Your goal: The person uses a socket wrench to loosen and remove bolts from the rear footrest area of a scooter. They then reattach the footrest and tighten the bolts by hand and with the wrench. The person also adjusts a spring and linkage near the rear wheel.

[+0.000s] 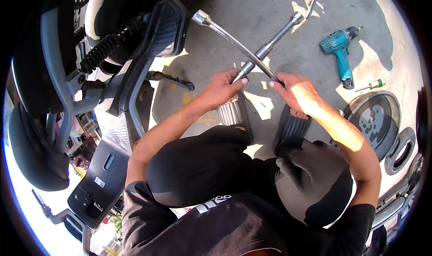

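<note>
Both hands grip a chrome cross-shaped lug wrench (254, 53) at mid-frame. In the head view, the left hand (222, 88) is closed around the lower end of one bar, fingers wrapped over it, while the right hand (297, 91) is curled on the lower end of the other bar, fingertips pressed to the metal. The wrench's two upper arms rise toward the top centre of the frame, each ending in a socket, above the grey concrete floor (252, 13). Below the hands, the person's feet in ridged sandals (292, 126) rest on the floor, with dark-trousered knees lower still. A scooter (112, 76), with a coiled shock spring and black body panels, fills the left side. At upper right lie a teal cordless drill (339, 51) and, just beside it, a small screwdriver (371, 85). A round dark wheel cover (373, 121) sits at the right edge.
</note>
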